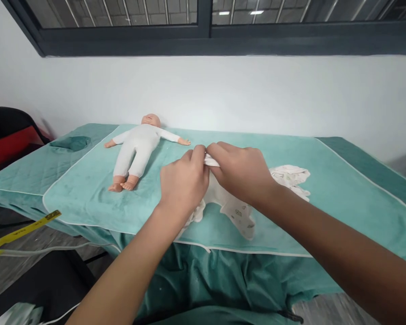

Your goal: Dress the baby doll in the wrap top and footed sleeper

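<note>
Both my left hand and my right hand are closed on a white baby garment with small printed motifs. They meet knuckle to knuckle, and a bunched strip of the cloth shows between them. Below my hands the garment hangs or lies over the green bed cover; its upper part is hidden by my fingers. Right of my right wrist lies another bunched piece of white printed cloth; whether it joins the held garment I cannot tell. A baby doll in a white suit lies face up at the left, arms spread.
The bed stands against a white wall under a dark-framed window. A face hole opens at the bed's left end. A black and red chair and a yellow strap are at the left, a black seat below.
</note>
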Demonstrator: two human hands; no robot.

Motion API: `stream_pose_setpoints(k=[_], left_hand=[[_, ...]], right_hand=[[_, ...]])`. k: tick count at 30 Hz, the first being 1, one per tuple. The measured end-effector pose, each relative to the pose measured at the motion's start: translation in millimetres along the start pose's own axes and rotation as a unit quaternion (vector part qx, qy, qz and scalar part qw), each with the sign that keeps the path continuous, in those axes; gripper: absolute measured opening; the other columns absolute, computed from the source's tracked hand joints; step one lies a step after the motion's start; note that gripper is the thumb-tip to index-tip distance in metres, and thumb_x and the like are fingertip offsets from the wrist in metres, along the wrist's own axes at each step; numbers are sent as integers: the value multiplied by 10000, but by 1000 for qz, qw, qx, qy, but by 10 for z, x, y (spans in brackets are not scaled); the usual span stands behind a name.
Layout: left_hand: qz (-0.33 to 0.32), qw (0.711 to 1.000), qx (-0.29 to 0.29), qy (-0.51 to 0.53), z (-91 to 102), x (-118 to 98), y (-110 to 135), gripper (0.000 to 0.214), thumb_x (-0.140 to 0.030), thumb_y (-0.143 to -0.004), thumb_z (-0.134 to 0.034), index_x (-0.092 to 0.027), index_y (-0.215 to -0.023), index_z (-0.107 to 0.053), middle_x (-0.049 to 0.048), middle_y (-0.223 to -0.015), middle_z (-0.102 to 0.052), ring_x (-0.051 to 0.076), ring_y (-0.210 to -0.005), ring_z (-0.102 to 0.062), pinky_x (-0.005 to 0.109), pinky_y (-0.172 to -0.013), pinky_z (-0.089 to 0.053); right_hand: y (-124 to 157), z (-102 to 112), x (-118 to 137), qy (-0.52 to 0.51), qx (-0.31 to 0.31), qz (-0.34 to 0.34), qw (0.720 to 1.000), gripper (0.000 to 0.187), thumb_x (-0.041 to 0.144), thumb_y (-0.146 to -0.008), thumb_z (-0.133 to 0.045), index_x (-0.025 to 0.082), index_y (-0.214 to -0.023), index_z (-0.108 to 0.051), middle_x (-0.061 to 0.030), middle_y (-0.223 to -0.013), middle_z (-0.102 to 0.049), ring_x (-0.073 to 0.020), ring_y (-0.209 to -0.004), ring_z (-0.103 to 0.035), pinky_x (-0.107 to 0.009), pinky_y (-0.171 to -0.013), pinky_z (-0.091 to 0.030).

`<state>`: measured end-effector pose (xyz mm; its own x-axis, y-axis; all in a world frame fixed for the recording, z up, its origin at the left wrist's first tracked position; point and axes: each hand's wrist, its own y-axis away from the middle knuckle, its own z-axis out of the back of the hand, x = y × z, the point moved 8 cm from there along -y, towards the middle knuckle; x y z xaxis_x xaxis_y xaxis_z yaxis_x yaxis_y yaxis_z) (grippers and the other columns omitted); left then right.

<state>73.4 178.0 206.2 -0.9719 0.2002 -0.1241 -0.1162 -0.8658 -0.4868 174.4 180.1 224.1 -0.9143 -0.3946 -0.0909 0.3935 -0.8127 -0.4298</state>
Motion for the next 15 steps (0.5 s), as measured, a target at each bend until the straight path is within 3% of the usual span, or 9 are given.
stream_pose_setpoints(k=[5, 9, 12, 15], left_hand=[[-14, 1000, 17, -22, 10, 124, -41, 274, -103, -839, -409, -211, -1015, -588, 77, -922, -706, 252, -718, -659, 308, -561, -326], [-27, 997, 65, -37, -93, 241, -63, 304, -48, -774, -406, -203, -932, -615, 79, -812, -692, 255, -708, -647, 312, -556, -316], [-2, 1000, 19, -23, -25, 424, -109, 328, -68, -784, -409, -214, -978, -629, 79, -876, -703, 264, -769, -647, 315, -555, -297], [33, 999, -14, 17, 81, 641, -127, 296, -115, -796, -439, -232, -969, -648, 59, -834, -693, 253, -765, -628, 311, -568, -304]], right_hand=[[57, -116, -259, 88, 53, -39, 994, 272, 54, -807, -396, 184, -976, -564, -55, -762, -615, -147, -458, -407, -319, -532, -123], [82, -232, -570, 106, 85, -67, 988, 344, -6, -736, -409, 165, -991, -565, -96, -884, -626, -166, -548, -480, -314, -532, -168], [123, -199, -798, 50, 66, -99, 992, 354, -9, -703, -415, 186, -947, -583, -91, -894, -636, -202, -683, -538, -303, -549, -237], [212, -118, -1016, -83, 41, -152, 984, 305, 43, -704, -422, 225, -875, -596, -51, -858, -660, -202, -719, -560, -286, -558, -315]])
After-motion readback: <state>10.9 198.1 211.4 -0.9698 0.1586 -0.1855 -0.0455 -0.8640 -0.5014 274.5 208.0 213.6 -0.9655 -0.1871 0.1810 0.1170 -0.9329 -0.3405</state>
